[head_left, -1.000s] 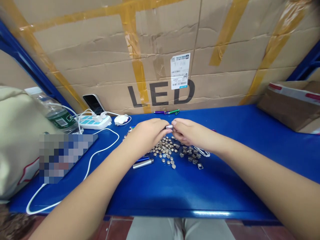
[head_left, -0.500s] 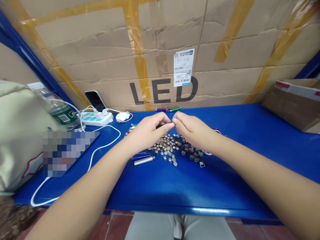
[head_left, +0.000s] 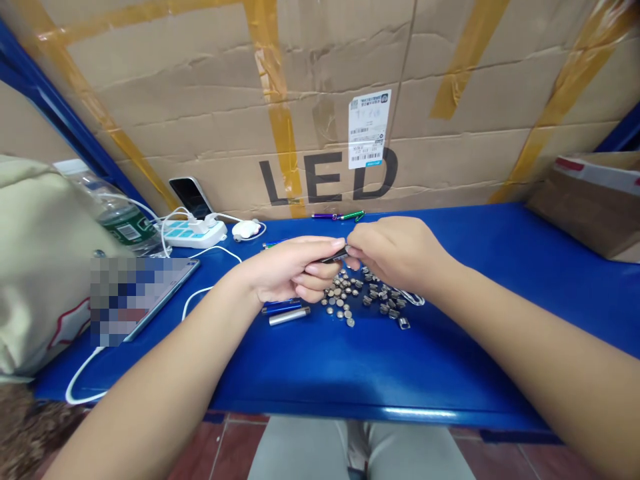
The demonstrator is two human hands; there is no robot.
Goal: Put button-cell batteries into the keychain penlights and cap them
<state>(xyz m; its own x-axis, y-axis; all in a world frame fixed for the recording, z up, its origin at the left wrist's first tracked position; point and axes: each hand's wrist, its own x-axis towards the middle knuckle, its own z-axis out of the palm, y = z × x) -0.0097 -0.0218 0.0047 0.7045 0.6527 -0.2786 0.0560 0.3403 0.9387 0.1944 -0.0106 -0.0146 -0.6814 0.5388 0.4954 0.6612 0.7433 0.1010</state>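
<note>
My left hand (head_left: 295, 270) is closed round a small dark metal tube (head_left: 336, 256), palm turned up, above a pile of several small silver button cells (head_left: 350, 293) on the blue table (head_left: 350, 367). My right hand (head_left: 400, 253) pinches the tube's right end with its fingertips; what it holds there is hidden. A silver tube (head_left: 289, 316) and a blue tube (head_left: 280, 307) lie just under my left hand. Small metal caps (head_left: 403, 323) lie at the right edge of the pile.
A taped cardboard box marked LED (head_left: 325, 133) stands along the back. At the left are a white power strip (head_left: 193, 233), a phone (head_left: 189, 197), a water bottle (head_left: 113, 213), a beige bag (head_left: 35, 267) and a white cable (head_left: 200, 297). Purple and green pens (head_left: 340, 215) lie by the box; another box (head_left: 590, 200) sits at right.
My left hand has turned palm-up and curled round the tube. Both hands rose slightly off the pile and my right hand shifted right, still at the tube's end.
</note>
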